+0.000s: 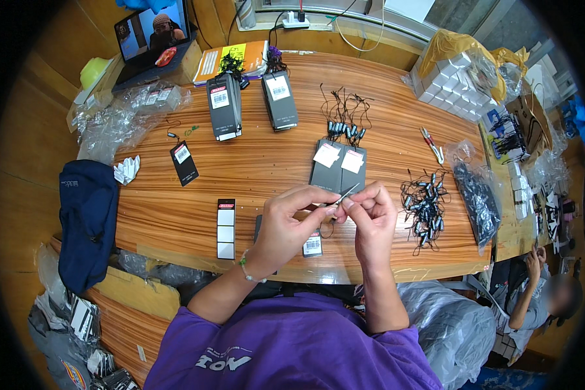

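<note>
My left hand (294, 216) and my right hand (372, 211) meet over the near part of the table, both pinching with the fingertips. Between them shows a thin, pale, pointed sliver (350, 193), too fine to name. Under the left hand lies a dark hang tag (312, 246) with a white label, and a thin dark cord (331, 229) loops near it. Just beyond the fingers are two stacks of grey tags (325, 177) with white stickers, their black cords (344, 107) fanned out behind. A card of white labels (226, 229) is left of the left wrist.
A pile of black cords (426, 211) lies right, beside a clear bag (476, 198) of more cords and red-handled pliers (431, 144). Tag stacks (224, 107) stand farther back. White boxes (454, 84) fill the far right corner. A dark blue pouch (88, 221) sits left; another person (533, 292) is at right.
</note>
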### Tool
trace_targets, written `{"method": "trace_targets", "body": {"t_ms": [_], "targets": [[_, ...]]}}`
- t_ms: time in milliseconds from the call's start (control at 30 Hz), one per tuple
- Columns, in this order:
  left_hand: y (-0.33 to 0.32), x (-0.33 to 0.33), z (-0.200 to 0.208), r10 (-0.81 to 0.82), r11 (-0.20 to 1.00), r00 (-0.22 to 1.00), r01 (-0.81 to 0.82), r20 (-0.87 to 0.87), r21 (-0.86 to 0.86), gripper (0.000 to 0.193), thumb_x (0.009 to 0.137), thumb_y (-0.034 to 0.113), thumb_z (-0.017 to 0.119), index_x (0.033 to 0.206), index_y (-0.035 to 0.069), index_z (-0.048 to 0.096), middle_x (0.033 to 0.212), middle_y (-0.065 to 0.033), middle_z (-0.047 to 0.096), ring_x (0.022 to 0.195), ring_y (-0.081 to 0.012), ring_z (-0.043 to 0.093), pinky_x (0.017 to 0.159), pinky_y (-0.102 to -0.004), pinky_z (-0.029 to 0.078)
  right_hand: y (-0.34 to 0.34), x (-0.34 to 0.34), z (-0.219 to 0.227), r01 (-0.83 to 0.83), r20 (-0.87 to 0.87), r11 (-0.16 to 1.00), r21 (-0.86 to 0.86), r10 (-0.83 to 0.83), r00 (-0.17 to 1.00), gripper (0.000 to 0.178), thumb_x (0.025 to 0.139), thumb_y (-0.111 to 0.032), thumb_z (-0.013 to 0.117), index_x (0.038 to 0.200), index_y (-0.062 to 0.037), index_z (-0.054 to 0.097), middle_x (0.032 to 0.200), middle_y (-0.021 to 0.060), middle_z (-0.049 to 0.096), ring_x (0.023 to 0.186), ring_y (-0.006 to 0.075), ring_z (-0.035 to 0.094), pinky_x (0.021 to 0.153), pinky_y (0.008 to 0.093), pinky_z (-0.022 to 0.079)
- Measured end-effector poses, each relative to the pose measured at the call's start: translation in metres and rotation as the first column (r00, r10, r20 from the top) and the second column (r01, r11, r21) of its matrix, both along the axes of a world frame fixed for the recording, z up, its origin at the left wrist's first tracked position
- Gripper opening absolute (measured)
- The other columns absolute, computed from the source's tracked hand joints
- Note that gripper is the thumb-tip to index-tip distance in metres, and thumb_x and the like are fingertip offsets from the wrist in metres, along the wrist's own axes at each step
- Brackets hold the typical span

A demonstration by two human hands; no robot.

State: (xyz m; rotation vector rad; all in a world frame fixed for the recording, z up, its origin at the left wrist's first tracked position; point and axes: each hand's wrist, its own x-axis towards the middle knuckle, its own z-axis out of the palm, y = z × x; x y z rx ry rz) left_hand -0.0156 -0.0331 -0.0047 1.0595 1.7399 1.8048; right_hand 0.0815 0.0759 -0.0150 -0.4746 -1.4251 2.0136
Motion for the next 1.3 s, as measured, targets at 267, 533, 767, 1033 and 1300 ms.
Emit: {"method": "trace_targets", "body": {"t_ms": [267, 533, 767, 1033, 1300], "targets": [[-0.007, -0.007, 0.012, -0.129, 0.991, 0.990, 0.127, -0.048, -0.046, 0.018, 0.076, -0.004, 0.062, 0.094, -0.002, 0.065, 0.086, -0.0097, 0.063, 0.077, -0.0139, 0.063, 0.064, -0.0240, 0.053, -0.009, 0.007, -0.003, 0.069, -0.021, 0.993, 0.097, -0.067, 0.998, 0.011, 0.081, 0.009, 0.053, 0.081, -0.0006, 0.048, 0.077, 0.0102, 0.061, 0.069, 0.0134, 0.061, 0.064, 0.0232, 0.049], [-0.007, -0.009, 0.012, -0.126, 0.975, 0.992, 0.123, -0.006, -0.184, 0.013, 0.077, -0.004, 0.061, 0.090, -0.004, 0.062, 0.083, -0.0071, 0.061, 0.077, -0.0121, 0.062, 0.066, -0.0233, 0.051, -0.014, 0.002, -0.012, 0.203, 0.012, 0.677, 0.708, -0.298, 0.955, 0.009, 0.073, 0.011, 0.056, 0.074, 0.0026, 0.054, 0.071, 0.0115, 0.061, 0.066, 0.0188, 0.062, 0.061, 0.0276, 0.048], [0.000, -0.006, -0.001, -0.010, 0.995, 1.000, 0.010, -0.004, -0.095, 0.024, 0.079, -0.005, 0.059, 0.103, -0.003, 0.059, 0.094, -0.0065, 0.061, 0.082, -0.0101, 0.060, 0.071, -0.0220, 0.051, -0.017, 0.000, -0.015, 0.143, 0.046, 0.973, 0.182, -0.153, 0.987, 0.005, 0.083, 0.005, 0.056, 0.081, 0.0020, 0.052, 0.076, 0.0075, 0.061, 0.071, 0.0103, 0.059, 0.063, 0.0212, 0.048], [-0.005, -0.019, -0.007, -0.008, 1.000, 0.996, 0.009, 0.084, -0.021, 0.030, 0.079, -0.007, 0.059, 0.109, -0.003, 0.057, 0.104, -0.0095, 0.060, 0.089, -0.0130, 0.060, 0.076, -0.0230, 0.053, -0.012, 0.004, -0.002, 0.077, 0.071, 0.955, 0.286, -0.101, 0.992, 0.006, 0.082, 0.006, 0.056, 0.087, 0.0035, 0.054, 0.080, 0.0099, 0.063, 0.073, 0.0120, 0.060, 0.067, 0.0227, 0.048], [-0.006, -0.016, -0.005, 0.097, 0.994, 0.975, -0.086, -0.199, 0.063, 0.029, 0.078, -0.003, 0.061, 0.107, 0.002, 0.060, 0.095, -0.0108, 0.062, 0.081, -0.0146, 0.063, 0.066, -0.0245, 0.055, -0.013, -0.003, 0.001, 0.167, 0.100, 0.860, 0.482, -0.243, 0.965, 0.008, 0.078, 0.005, 0.061, 0.086, 0.0050, 0.059, 0.077, 0.0102, 0.065, 0.072, 0.0131, 0.063, 0.067, 0.0224, 0.048]]}}
